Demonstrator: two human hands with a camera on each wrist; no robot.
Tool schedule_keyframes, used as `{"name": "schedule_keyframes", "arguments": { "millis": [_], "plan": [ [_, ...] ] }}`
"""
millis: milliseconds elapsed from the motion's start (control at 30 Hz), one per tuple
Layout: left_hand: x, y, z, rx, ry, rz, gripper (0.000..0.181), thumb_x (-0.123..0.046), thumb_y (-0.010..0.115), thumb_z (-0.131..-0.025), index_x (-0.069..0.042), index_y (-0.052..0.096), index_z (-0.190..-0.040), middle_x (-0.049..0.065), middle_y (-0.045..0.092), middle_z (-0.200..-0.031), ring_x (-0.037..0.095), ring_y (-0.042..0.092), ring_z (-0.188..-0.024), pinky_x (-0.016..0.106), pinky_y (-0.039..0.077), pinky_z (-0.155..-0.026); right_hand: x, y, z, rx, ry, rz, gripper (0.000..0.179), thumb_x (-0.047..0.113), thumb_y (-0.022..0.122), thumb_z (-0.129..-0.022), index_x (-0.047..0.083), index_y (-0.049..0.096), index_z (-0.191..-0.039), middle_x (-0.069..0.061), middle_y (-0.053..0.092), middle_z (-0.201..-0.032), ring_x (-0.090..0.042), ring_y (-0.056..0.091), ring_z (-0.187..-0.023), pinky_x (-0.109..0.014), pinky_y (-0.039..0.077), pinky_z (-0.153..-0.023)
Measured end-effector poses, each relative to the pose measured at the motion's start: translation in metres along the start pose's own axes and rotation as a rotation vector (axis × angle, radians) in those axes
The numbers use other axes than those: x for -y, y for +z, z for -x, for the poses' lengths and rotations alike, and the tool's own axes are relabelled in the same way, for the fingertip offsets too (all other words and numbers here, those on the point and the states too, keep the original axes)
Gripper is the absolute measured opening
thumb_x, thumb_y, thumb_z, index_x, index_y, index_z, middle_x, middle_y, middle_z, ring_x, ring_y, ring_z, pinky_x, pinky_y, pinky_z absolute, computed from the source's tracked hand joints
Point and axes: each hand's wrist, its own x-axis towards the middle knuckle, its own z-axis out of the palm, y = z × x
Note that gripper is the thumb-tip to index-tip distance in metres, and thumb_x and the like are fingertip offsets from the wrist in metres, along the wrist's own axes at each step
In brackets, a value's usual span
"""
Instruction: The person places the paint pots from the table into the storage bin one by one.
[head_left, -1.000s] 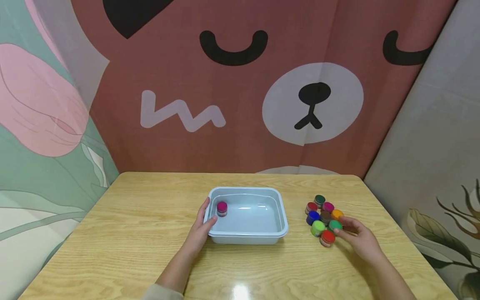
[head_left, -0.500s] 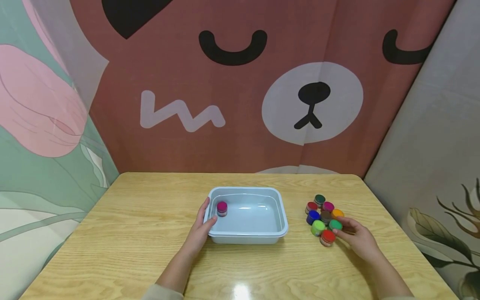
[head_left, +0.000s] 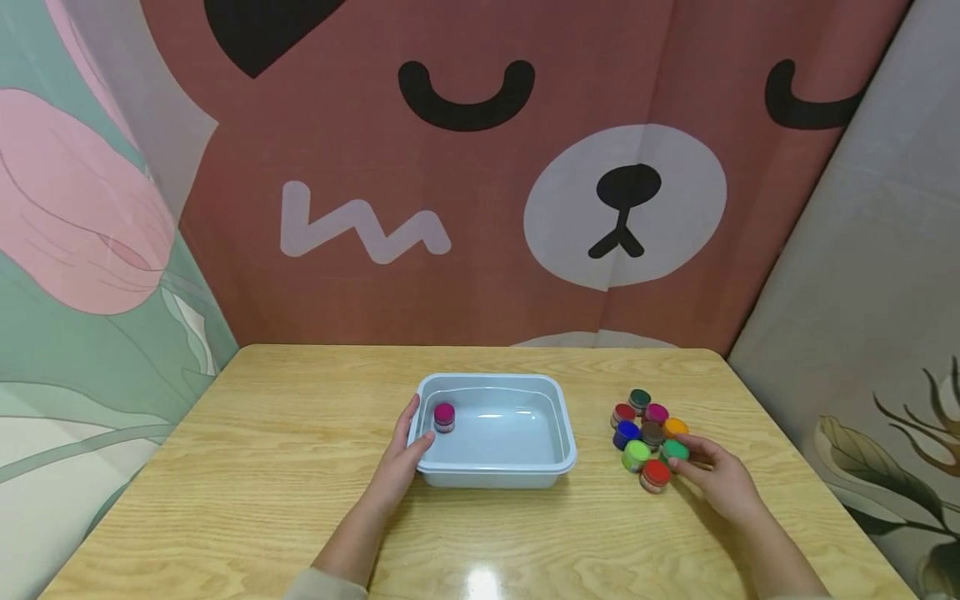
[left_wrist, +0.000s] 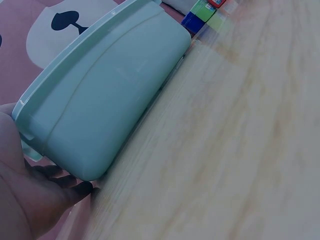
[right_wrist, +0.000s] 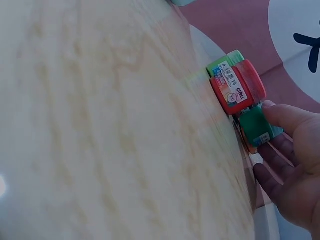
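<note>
My left hand [head_left: 400,461] grips the left side of a light blue plastic basin [head_left: 495,480], thumb at the rim and fingers along the outer wall. The left wrist view shows fingertips at the basin's lower corner [left_wrist: 90,172]. Inside, near the left wall, stands a paint jar with a magenta lid [head_left: 444,413]. On the right, my right hand [head_left: 723,483] pinches a green paint jar [head_left: 674,451] between thumb and fingers. In the right wrist view this green jar [right_wrist: 254,124] sits beside a red paint jar [right_wrist: 237,89] with a printed label.
Several more paint jars cluster by the right hand, among them blue [head_left: 626,434], light green [head_left: 636,456], brown [head_left: 652,435], orange [head_left: 676,426] and dark green [head_left: 639,401]. All stand on a wooden table [head_left: 300,433]. A printed curtain [head_left: 480,300] hangs behind its far edge.
The green paint jar has shifted slightly right, toward my right palm, away from the jars beside it. My left hand and the basin have stayed in place.
</note>
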Motion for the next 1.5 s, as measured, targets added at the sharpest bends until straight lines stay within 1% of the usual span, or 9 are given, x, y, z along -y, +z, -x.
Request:
{"name": "schedule_keyframes", "arguments": {
  "millis": [167,267,400,500,733,933,1167,1400,1500],
  "plan": [
    [-0.001,-0.001,0.0,-0.006,0.001,-0.009,0.065,-0.021,0.047,-0.101,-0.021,0.015,-0.158,0.011,0.009,-0.166,0.04,0.001,-0.152,0.068,0.002,-0.118,0.003,-0.002,0.0,0.006,0.014,-0.029,0.072,0.044,0.062,-0.094,-0.002,0.04,-0.145,-0.029,0.05,-0.139,-0.045,0.048,-0.127,-0.056,0.043,-0.102],
    [-0.001,-0.001,0.001,-0.01,0.001,-0.012,0.065,-0.021,0.048,-0.101,-0.022,0.016,-0.158,0.012,0.009,-0.166,0.04,0.001,-0.152,0.068,0.002,-0.118,0.008,-0.004,0.002,0.01,0.008,-0.025,0.074,0.045,0.061,-0.094,-0.001,0.038,-0.147,-0.03,0.047,-0.142,-0.046,0.047,-0.129,-0.052,0.047,-0.102],
    [-0.002,0.0,0.001,-0.014,0.001,-0.004,0.065,-0.021,0.048,-0.101,-0.022,0.016,-0.158,0.012,0.009,-0.166,0.04,0.002,-0.152,0.068,0.002,-0.118,0.014,-0.006,0.003,-0.005,-0.014,-0.001,0.074,0.046,0.061,-0.094,0.0,0.038,-0.148,-0.03,0.046,-0.143,-0.045,0.049,-0.128,-0.028,0.054,-0.09],
    [-0.001,0.0,0.001,-0.01,0.001,-0.008,0.066,-0.021,0.048,-0.1,-0.022,0.016,-0.158,0.012,0.009,-0.166,0.041,0.002,-0.152,0.068,0.003,-0.118,0.017,-0.006,0.004,-0.008,-0.011,-0.006,0.075,0.047,0.061,-0.094,0.001,0.037,-0.149,-0.029,0.046,-0.144,-0.044,0.049,-0.127,-0.014,0.046,-0.081],
    [0.002,0.0,0.0,-0.012,-0.011,-0.017,0.065,-0.023,0.048,-0.101,-0.025,0.017,-0.157,0.01,0.01,-0.166,0.039,0.003,-0.152,0.068,0.004,-0.118,0.026,-0.01,0.003,-0.007,-0.034,-0.021,0.076,0.049,0.06,-0.094,0.002,0.036,-0.15,-0.028,0.04,-0.146,-0.043,0.046,-0.128,-0.02,0.046,-0.087],
    [0.003,0.0,-0.001,-0.018,0.01,-0.014,0.066,-0.021,0.049,-0.1,-0.022,0.017,-0.158,0.013,0.011,-0.166,0.04,0.005,-0.152,0.067,0.005,-0.119,0.038,-0.011,0.0,-0.027,-0.109,-0.034,0.069,0.043,0.061,-0.095,0.001,0.043,-0.146,-0.028,0.042,-0.143,-0.044,0.048,-0.127,-0.004,0.04,-0.077],
    [0.002,0.0,0.0,-0.015,-0.01,-0.015,0.065,-0.023,0.048,-0.1,-0.025,0.017,-0.157,0.01,0.01,-0.166,0.039,0.004,-0.152,0.067,0.004,-0.119,0.062,-0.003,-0.006,-0.006,-0.16,-0.107,0.064,0.038,0.063,-0.095,0.001,0.046,-0.144,-0.024,0.046,-0.141,-0.04,0.051,-0.124,-0.007,0.048,-0.076],
    [0.001,0.001,0.0,-0.014,-0.022,-0.016,0.065,-0.024,0.048,-0.101,-0.026,0.017,-0.157,0.01,0.009,-0.166,0.039,0.003,-0.152,0.068,0.004,-0.118,0.09,0.009,-0.018,0.003,-0.167,-0.098,0.063,0.043,0.066,-0.092,0.009,0.05,-0.143,-0.015,0.056,-0.131,-0.013,0.055,-0.104,-0.016,0.05,-0.079],
    [0.001,0.001,0.0,-0.016,-0.018,-0.018,0.065,-0.024,0.048,-0.1,-0.025,0.017,-0.157,0.01,0.01,-0.166,0.04,0.003,-0.152,0.068,0.004,-0.118,0.1,0.016,-0.021,0.021,-0.178,-0.129,0.063,0.042,0.066,-0.092,0.01,0.05,-0.143,-0.015,0.059,-0.127,-0.016,0.059,-0.105,-0.022,0.053,-0.083]
  ]
}}
